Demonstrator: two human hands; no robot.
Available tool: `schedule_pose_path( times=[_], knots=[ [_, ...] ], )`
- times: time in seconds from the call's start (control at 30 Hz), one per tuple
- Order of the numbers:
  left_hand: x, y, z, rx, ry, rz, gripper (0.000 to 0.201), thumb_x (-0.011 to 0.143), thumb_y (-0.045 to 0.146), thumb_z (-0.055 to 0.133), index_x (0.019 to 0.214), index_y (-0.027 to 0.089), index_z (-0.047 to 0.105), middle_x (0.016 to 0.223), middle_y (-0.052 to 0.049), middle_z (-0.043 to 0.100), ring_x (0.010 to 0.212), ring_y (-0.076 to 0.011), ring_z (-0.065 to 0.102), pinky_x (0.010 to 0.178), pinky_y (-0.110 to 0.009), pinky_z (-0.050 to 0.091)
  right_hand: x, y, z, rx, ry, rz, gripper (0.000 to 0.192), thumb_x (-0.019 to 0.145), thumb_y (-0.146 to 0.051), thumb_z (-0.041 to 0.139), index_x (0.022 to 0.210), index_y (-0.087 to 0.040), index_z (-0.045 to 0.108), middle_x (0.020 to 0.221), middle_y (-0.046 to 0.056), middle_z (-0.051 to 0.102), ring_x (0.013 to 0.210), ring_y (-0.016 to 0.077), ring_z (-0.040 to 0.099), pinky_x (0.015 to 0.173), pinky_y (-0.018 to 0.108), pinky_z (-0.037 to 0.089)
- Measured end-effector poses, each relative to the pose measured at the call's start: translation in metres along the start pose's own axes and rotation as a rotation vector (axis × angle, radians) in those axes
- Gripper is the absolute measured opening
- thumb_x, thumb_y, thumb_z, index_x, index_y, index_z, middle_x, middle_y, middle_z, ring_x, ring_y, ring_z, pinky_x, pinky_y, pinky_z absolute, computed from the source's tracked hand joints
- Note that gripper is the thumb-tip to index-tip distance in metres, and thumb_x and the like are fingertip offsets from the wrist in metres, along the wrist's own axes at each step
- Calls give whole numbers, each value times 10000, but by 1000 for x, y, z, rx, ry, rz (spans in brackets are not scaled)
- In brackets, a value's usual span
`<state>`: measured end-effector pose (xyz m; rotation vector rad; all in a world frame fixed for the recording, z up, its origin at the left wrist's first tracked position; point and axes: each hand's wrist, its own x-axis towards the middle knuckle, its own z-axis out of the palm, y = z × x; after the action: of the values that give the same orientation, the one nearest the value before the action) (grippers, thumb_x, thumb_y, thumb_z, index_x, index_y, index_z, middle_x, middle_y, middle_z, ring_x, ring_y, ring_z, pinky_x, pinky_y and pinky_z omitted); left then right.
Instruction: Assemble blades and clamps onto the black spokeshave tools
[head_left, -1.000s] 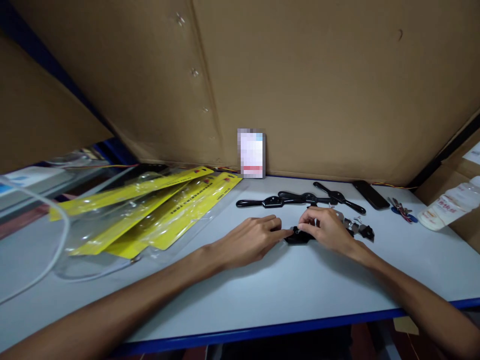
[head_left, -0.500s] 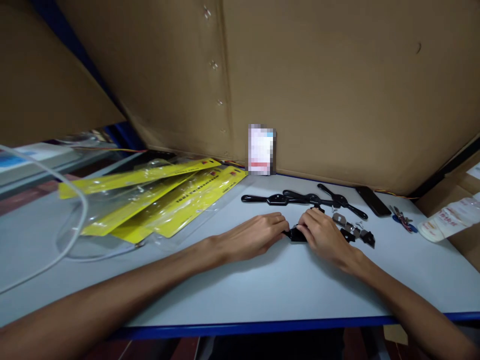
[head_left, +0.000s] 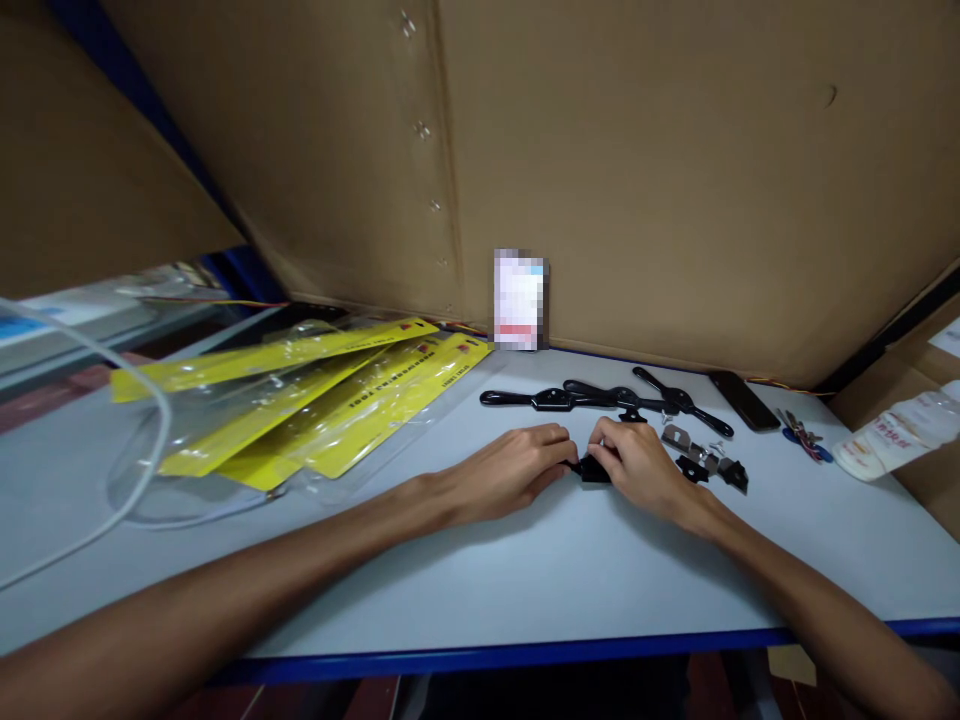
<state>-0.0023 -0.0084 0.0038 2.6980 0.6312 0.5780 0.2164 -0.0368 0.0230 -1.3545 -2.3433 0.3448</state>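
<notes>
My left hand (head_left: 517, 468) and my right hand (head_left: 637, 463) met over a small black part (head_left: 595, 469) lying on the counter (head_left: 525, 580), a little right of its middle and well back from the blue front edge. Both hands pinched it, fingertips closed on its 2 ends; most of it was hidden under my fingers, so I could not tell its exact shape.

Just beside my right hand, toward the right edge, lay a cluster of loose metal and black pieces (head_left: 705, 460). I judged that my right wrist could sweep them off their spot if I turned the part carelessly, and the smallest ones would be hard to find again. Behind my hands, toward the back edge, 3 black handles (head_left: 600, 398) lay in a row, touching or overlapping; a push forward could knock them. The part itself was small and gripped only at the tips, so too much force might make it spring out and skid.

The yellow packets (head_left: 315, 410) near the left back corner and the phone (head_left: 740, 399) and keys (head_left: 802, 432) toward the right back corner were well apart.
</notes>
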Motion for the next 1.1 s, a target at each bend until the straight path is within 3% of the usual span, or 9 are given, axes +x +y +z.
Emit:
schedule_pose_path(
  times=[0.1, 0.27, 0.37, 0.53, 0.63, 0.77, 0.93, 1.1],
  knots=[
    [0, 1, -1, -6, -8, -7, 229, 1007, 163, 425, 1084, 156, 641, 1012, -86, 654, 906, -213, 647, 810, -341, 536, -1, 4, -1, 6, -8, -42, 163, 955, -85, 526, 847, -203, 555, 757, 6, 623, 696, 165, 550, 662, 293, 379],
    [0, 2, -2, -17, -16, -17, 239, 1004, 166, 417, 1079, 162, 644, 1007, -87, 650, 904, -213, 646, 820, -347, 538, -5, 9, -4, -156, -78, -271, 223, 987, -96, 430, 846, -203, 566, 816, 59, 613, 783, 207, 520, 701, 331, 382],
    [0, 2, -2, -14, -28, -27, 237, 1008, 172, 415, 1072, 164, 643, 1001, -84, 645, 895, -212, 644, 810, -341, 535, -4, 8, -3, -59, -43, -191, 194, 973, -103, 461, 853, -202, 576, 817, 45, 621, 752, 186, 528, 693, 317, 386],
    [-1, 1, -1, -3, -23, -15, 242, 1011, 180, 407, 1074, 163, 640, 1011, -89, 632, 884, -208, 642, 785, -338, 533, 4, 2, 6, 147, 32, 65, 191, 856, -19, 546, 808, -191, 615, 632, -45, 561, 595, 128, 493, 627, 272, 354],
    [-1, 0, -1, 5, -32, -11, 257, 1016, 183, 393, 1081, 159, 640, 999, -90, 630, 883, -215, 639, 786, -354, 537, 7, 2, 8, 236, 58, 143, 168, 856, -42, 575, 804, -187, 642, 597, -62, 545, 567, 117, 485, 613, 263, 349],
    [-1, 1, -1, 14, -34, -17, 252, 1013, 182, 404, 1068, 160, 649, 997, -94, 634, 880, -217, 641, 785, -355, 538, 5, 4, -2, 295, 14, 139, 137, 900, -132, 609, 783, -187, 653, 618, -47, 572, 594, 124, 512, 610, 263, 367],
    [-1, 2, -3, 14, -31, -8, 256, 1013, 174, 406, 1104, 171, 645, 1007, -93, 640, 890, -220, 641, 787, -356, 534, 3, 11, -24, 424, -210, 127, 170, 861, -63, 600, 881, -182, 720, 705, -20, 665, 658, 134, 591, 635, 258, 441],
    [-1, 2, -3, 8, -29, -6, 245, 1010, 175, 420, 1113, 174, 642, 1012, -86, 643, 902, -220, 639, 800, -363, 539, 3, 12, -29, 353, -211, 66, 156, 848, -84, 658, 907, -195, 750, 730, -15, 687, 681, 139, 612, 650, 264, 459]
  ],
)
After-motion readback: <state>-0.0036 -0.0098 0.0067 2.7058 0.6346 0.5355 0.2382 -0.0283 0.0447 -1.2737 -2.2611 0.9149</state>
